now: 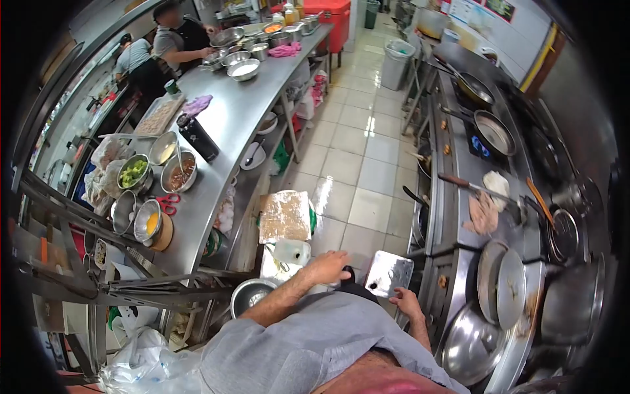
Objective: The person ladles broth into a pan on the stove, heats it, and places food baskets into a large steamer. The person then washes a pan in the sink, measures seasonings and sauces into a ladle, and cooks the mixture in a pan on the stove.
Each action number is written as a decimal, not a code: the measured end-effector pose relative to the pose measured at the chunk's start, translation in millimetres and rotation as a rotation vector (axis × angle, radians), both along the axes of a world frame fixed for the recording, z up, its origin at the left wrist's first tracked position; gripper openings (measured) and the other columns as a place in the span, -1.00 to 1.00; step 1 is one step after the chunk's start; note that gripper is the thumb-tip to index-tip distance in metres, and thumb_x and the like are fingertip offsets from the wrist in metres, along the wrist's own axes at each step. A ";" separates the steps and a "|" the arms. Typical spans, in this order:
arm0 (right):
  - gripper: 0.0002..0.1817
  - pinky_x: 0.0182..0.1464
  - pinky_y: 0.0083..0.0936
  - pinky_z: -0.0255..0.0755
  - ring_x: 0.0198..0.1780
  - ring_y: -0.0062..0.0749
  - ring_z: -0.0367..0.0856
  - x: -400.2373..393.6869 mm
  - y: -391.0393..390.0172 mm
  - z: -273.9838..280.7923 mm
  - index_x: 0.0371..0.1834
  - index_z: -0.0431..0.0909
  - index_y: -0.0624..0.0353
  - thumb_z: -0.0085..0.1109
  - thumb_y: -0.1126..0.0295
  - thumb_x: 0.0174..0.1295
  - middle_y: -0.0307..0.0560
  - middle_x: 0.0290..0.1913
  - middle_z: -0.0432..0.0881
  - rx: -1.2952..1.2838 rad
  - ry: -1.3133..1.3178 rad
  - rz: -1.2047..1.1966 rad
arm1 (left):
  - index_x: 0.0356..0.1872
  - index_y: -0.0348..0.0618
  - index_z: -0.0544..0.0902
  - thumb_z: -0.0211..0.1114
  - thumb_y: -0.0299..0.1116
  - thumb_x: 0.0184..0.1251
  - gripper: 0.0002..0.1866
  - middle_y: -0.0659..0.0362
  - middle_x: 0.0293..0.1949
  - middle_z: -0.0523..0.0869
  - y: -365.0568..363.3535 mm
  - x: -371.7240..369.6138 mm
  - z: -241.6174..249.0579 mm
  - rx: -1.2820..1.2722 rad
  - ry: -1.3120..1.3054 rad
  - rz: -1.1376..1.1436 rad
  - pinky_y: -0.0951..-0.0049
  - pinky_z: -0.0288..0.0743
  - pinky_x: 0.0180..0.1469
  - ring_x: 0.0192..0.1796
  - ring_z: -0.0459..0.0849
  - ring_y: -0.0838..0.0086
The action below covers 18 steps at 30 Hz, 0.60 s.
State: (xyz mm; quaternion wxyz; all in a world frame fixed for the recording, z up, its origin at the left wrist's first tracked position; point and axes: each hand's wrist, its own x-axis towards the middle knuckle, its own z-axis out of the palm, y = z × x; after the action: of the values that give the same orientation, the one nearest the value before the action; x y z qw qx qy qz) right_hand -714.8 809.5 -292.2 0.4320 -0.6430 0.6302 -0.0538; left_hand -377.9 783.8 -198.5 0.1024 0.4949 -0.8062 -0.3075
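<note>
My left hand (329,267) is in front of my body at the lower middle, fingers loosely stretched out and nothing visible in them. A dark shape just under its fingertips is too small to name. To its left are a pale plastic container (291,251) and a steel bowl (252,297). My right hand (408,303) is at the near edge of a shiny rectangular metal tray (390,270), its thumb and fingers closed on the corner. The tray has a dark spot near its lower left.
On the left, a steel worktable (216,118) carries bowls, red scissors (168,204) and a black bottle (197,137). The stove (453,141) on the right holds pans over a lit flame. A worn board (285,217) lies beside the tiled aisle (351,141). A co-worker (180,43) stands behind the worktable.
</note>
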 end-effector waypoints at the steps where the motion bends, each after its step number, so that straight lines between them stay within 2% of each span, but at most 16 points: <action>1: -0.53 -0.16 -0.43 0.47 -0.23 -0.33 0.62 3.3 -19.6 -1.0 -0.01 0.49 0.22 0.34 0.38 -0.04 0.03 -0.29 0.64 0.023 0.008 0.026 | 0.11 -0.18 0.41 0.23 -0.14 0.13 -0.47 -0.10 0.19 0.33 -9.1 3.3 0.8 0.110 -0.015 -0.002 0.09 0.26 0.18 0.17 0.35 -0.04; 4: -0.52 -0.18 -0.44 0.47 -0.25 -0.32 0.62 13.2 -76.7 -10.2 -0.01 0.50 0.21 0.34 0.36 -0.05 0.02 -0.30 0.64 0.039 0.043 0.085 | 0.12 -0.18 0.40 0.23 -0.14 0.14 -0.46 -0.10 0.20 0.31 -39.2 11.3 -7.3 0.083 0.006 0.054 0.09 0.26 0.19 0.18 0.33 -0.07; 6: -0.56 -0.19 -0.44 0.47 -0.27 -0.30 0.62 27.1 -119.0 -9.7 -0.05 0.52 0.22 0.32 0.36 -0.05 0.03 -0.33 0.64 0.069 -0.046 0.094 | 0.13 -0.18 0.40 0.24 -0.12 0.14 -0.45 -0.09 0.21 0.30 -70.1 14.9 -1.3 0.075 -0.001 0.081 0.08 0.26 0.19 0.19 0.31 -0.09; 7: -0.61 -0.18 -0.44 0.47 -0.26 -0.29 0.63 28.2 -139.5 -3.7 -0.08 0.54 0.24 0.29 0.35 -0.01 0.05 -0.31 0.65 0.037 0.022 0.151 | 0.13 -0.17 0.40 0.23 -0.12 0.15 -0.45 -0.09 0.22 0.30 -87.8 16.8 -1.6 0.055 -0.014 0.105 0.07 0.27 0.18 0.19 0.31 -0.09; 11: -0.60 -0.13 -0.43 0.46 -0.20 -0.25 0.63 42.9 -228.2 20.5 -0.07 0.53 0.25 0.24 0.30 0.03 0.11 -0.24 0.64 -0.030 -0.069 0.203 | 0.13 -0.16 0.40 0.22 -0.11 0.16 -0.46 -0.08 0.23 0.27 -164.5 23.7 15.5 -0.018 -0.063 0.142 0.08 0.29 0.17 0.20 0.31 -0.04; 14: -0.61 -0.11 -0.42 0.46 -0.18 -0.22 0.63 59.4 -293.1 29.3 -0.07 0.53 0.24 0.23 0.28 0.05 0.11 -0.24 0.64 -0.074 -0.002 0.240 | 0.14 -0.16 0.40 0.22 -0.11 0.16 -0.45 -0.07 0.24 0.26 -217.5 35.7 28.7 -0.044 -0.062 0.153 0.11 0.30 0.17 0.22 0.29 0.00; 16: -0.61 -0.12 -0.40 0.46 -0.19 -0.19 0.62 78.8 -331.7 49.0 -0.07 0.53 0.25 0.22 0.29 0.05 0.11 -0.24 0.64 -0.117 0.028 0.311 | 0.14 -0.17 0.39 0.20 -0.11 0.17 -0.45 -0.08 0.25 0.25 -241.2 43.3 39.7 -0.106 -0.070 0.272 0.13 0.26 0.20 0.23 0.27 -0.01; 18: -0.60 -0.10 -0.32 0.45 -0.15 -0.11 0.59 98.6 -368.7 56.5 -0.06 0.52 0.20 0.22 0.26 0.04 0.10 -0.21 0.62 -0.064 -0.022 0.346 | 0.14 -0.18 0.39 0.20 -0.10 0.18 -0.45 -0.09 0.26 0.24 -262.4 55.3 25.1 -0.088 -0.017 0.302 0.12 0.24 0.21 0.24 0.27 -0.01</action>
State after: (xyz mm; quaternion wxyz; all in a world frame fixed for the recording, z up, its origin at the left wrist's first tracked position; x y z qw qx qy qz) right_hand -616.1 440.8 -235.7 0.4209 -0.7547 0.5031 -0.0059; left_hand -322.5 521.4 -173.4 0.1619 0.6082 -0.7362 -0.2489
